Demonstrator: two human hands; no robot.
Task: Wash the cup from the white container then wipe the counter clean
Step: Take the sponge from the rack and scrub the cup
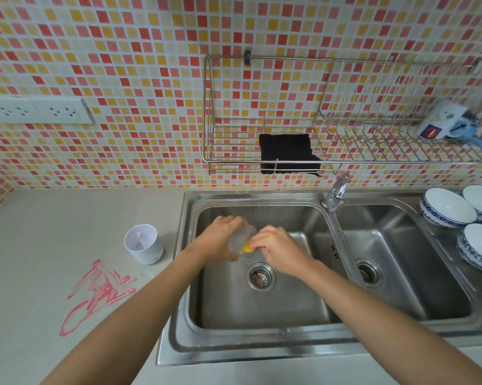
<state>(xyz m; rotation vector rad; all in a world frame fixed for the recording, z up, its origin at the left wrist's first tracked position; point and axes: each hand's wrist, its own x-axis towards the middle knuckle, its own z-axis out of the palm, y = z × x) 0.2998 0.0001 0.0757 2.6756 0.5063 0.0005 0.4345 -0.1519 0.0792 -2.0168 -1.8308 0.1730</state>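
Both forearms reach in over the sink (pixel 184 345), left basin. Counter (pixel 39 245) w/ red smear (pixel 95 293); white container (pixel 144 244) upright beside it. L hand (pixel 220 240) fingers wrapped round clear cup (pixel 238 241), tilted. R hand (pixel 276 250) fingertips pinch yellow sponge (pixel 247 248) at cup mouth.

Left arm: bare forearm enters from the lower edge at about 7 o'clock and runs up toward 1 o'clock, reaching to the middle of the view.
Left hand (pixel 220 238): back of the hand faces up, wrist bent slightly, fingers curled around a clear, see-through plastic cup (pixel 241 240) tipped on its side.
Right arm: bare forearm enters from the lower right corner at about 5 o'clock and runs up toward 11 o'clock.
Right hand (pixel 280 250): back up, fingers (pixel 258 241) bunched and pinching a small yellow sponge (pixel 247 248) at the cup's mouth.
Hands together: nearly touching, right hand at 3 o'clock of the left.
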